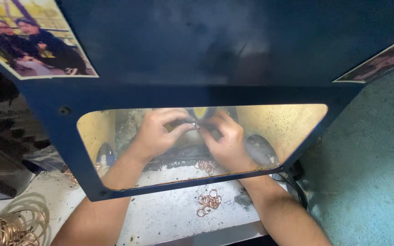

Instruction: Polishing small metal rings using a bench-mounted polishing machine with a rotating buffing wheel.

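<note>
Both my hands reach inside a dark blue box with a clear window (pixel 206 98). My left hand (pixel 158 134) and my right hand (pixel 226 141) meet at the middle, fingertips pinched together on a small shiny ring (pixel 195 124). Behind the fingertips a yellow and dark part of a machine shows, mostly hidden. A little heap of copper-coloured rings (pixel 204 166) lies on the white surface under my right hand. A second heap of rings (pixel 209 201) lies nearer to me, outside the window.
A bundle of larger copper-coloured hoops (pixel 5 228) lies at the lower left. A photo of two people (pixel 33 41) is stuck on the box at the upper left. A black cable (pixel 297 189) runs along the right side, beside a teal wall (pixel 370 159).
</note>
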